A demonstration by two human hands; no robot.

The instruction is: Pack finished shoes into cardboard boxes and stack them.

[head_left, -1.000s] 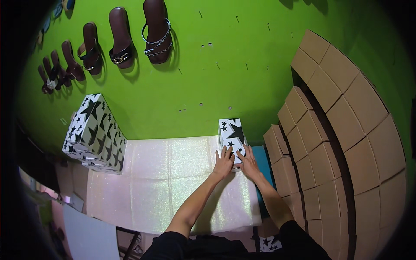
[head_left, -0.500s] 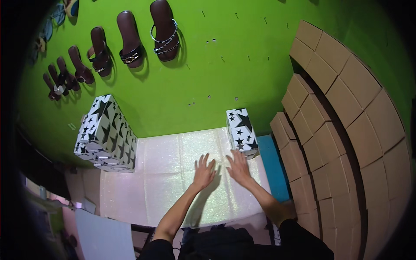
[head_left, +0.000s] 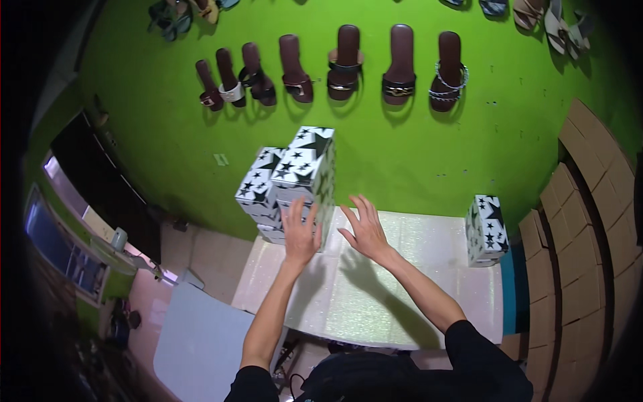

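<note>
Two stacks of white shoe boxes with black stars stand at the table's far left: a taller front stack (head_left: 305,161) and a lower stack (head_left: 260,179) behind its left side. My left hand (head_left: 301,234) is open, fingers spread, in front of the taller stack's near end; whether it touches the cardboard I cannot tell. Just right of that stack, my right hand (head_left: 366,229) hovers open with nothing in it. Both hands are over a shiny, pale cloth-covered table (head_left: 415,281). Another small stack of star-patterned boxes (head_left: 487,231) stands at the table's right end.
Sandals (head_left: 347,63) hang in a row on the green wall (head_left: 395,161). Plain brown cartons (head_left: 581,285) are piled high along the right side. A pale grey-blue tabletop (head_left: 201,338) lies to the lower left, near a dark doorway (head_left: 110,181).
My view has turned left. Both hands have moved from beside the right-hand boxes to the taller stack at the left, staying empty.
</note>
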